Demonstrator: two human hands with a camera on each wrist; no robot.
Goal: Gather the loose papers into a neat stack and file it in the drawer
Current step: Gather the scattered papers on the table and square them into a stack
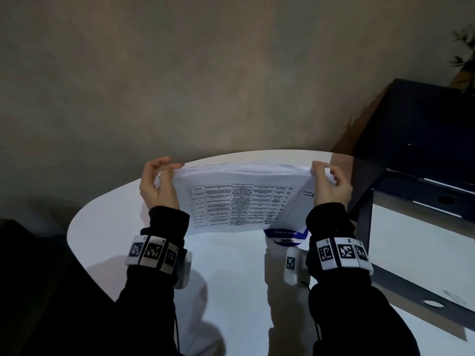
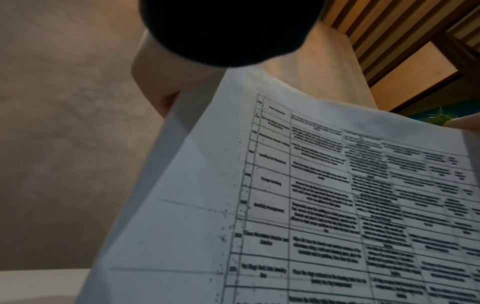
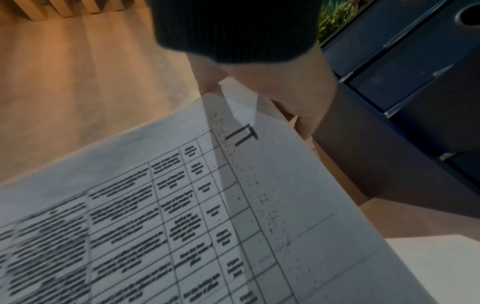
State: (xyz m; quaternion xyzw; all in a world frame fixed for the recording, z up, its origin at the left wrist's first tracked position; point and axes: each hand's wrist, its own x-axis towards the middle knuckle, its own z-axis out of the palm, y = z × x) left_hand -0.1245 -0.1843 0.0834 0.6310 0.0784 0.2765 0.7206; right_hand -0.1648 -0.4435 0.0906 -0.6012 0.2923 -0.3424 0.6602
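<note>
A stack of white papers (image 1: 244, 199) stands on its long edge on the white table (image 1: 102, 227), its front sheet printed with a table. My left hand (image 1: 159, 181) grips the stack's left end and my right hand (image 1: 330, 182) grips its right end, fingers curled over the top corners. The printed sheet (image 2: 324, 205) fills the left wrist view, and the same sheet (image 3: 182, 216) fills the right wrist view. A dark blue drawer unit (image 1: 424, 155) stands to the right of the table. A lower drawer (image 1: 421, 240) is pulled out, showing a pale inside.
A blue and white leaflet (image 1: 285, 236) reading "Clean as you go" lies flat on the table under the stack's lower right corner. A plant (image 1: 465, 47) shows at the far right. A grey wall rises behind the table.
</note>
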